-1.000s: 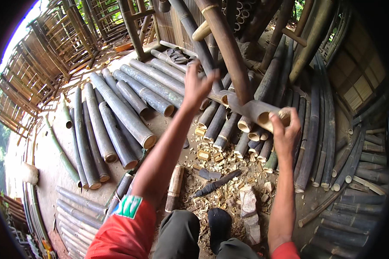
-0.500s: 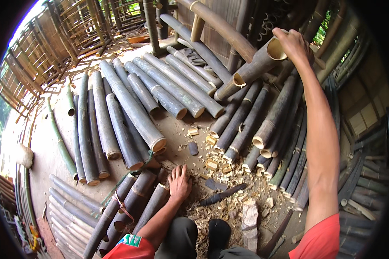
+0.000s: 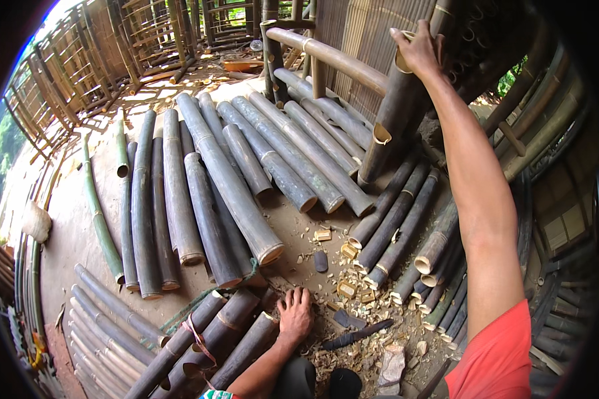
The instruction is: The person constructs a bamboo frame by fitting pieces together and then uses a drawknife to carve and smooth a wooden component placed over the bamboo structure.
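Observation:
At the upper right, my right hand [image 3: 419, 52] grips the top rim of a thick, dark bamboo tube [image 3: 394, 110]. The tube leans nearly upright, with a pale-edged notch cut in its side and its lower end near the ground. My left hand [image 3: 295, 312] rests low by the ends of the short bamboo pieces [image 3: 246, 346], its fingers spread and holding nothing that shows. Those pieces lie side by side, with a pink strip [image 3: 198, 339] tied round one of them. Just right of that hand lies a dark, long, handle-like object [image 3: 358, 334] among the shavings.
Rows of dark bamboo lengths [image 3: 229, 176] cover the ground ahead, with more bamboo tubes [image 3: 406, 226] to the right. Wood chips [image 3: 373, 309] and a pale block [image 3: 391, 369] lie before me. A bamboo rail [image 3: 333, 60] and woven wall [image 3: 359, 33] stand behind; thinner poles [image 3: 106, 332] lie left.
My right hand has tipped the notched tube from a slanted position to nearly upright. My left hand stays low beside the bamboo pieces. The view has shifted, so the scene sits farther right.

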Motion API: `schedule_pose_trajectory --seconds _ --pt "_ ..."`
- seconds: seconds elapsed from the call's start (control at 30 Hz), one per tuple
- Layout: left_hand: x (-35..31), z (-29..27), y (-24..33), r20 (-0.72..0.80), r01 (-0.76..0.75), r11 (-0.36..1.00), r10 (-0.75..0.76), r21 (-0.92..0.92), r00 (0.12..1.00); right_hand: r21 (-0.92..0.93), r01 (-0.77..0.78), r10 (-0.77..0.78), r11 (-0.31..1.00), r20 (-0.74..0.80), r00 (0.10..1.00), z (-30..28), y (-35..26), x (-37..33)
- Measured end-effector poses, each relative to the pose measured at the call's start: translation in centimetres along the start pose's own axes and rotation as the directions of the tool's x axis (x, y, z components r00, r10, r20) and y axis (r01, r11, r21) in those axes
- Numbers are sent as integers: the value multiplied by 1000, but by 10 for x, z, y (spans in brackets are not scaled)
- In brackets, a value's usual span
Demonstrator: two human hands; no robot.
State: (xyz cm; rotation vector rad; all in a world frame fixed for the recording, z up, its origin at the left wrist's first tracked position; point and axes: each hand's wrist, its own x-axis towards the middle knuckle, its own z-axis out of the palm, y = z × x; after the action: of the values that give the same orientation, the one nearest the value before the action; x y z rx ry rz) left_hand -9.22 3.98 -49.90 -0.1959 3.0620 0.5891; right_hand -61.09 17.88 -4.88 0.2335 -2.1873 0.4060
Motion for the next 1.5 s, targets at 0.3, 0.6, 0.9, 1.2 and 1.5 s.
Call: schedule_pose_trajectory --seconds 0.3,0.6,0.9,1.2,1.5 --pt "1 5 5 7 7 998 -7 -70 1000 -255 -16 67 967 194 979 -25 52 2" --pt "6 5 9 7 -14 997 14 -79 1000 -270 -255 315 928 210 925 -33 84 -28" --pt "6 10 15 9 10 997 -10 -82 1000 -473 120 114 873 436 893 -33 83 -109" --pt "4 13 9 -38 -5 997 2 -80 999 405 52 -368 913 761 534 -124 -37 -291" --pt "1 30 3 -77 -31 999 28 -33 997 71 -576 -504 815 577 -643 -356 6 -540"
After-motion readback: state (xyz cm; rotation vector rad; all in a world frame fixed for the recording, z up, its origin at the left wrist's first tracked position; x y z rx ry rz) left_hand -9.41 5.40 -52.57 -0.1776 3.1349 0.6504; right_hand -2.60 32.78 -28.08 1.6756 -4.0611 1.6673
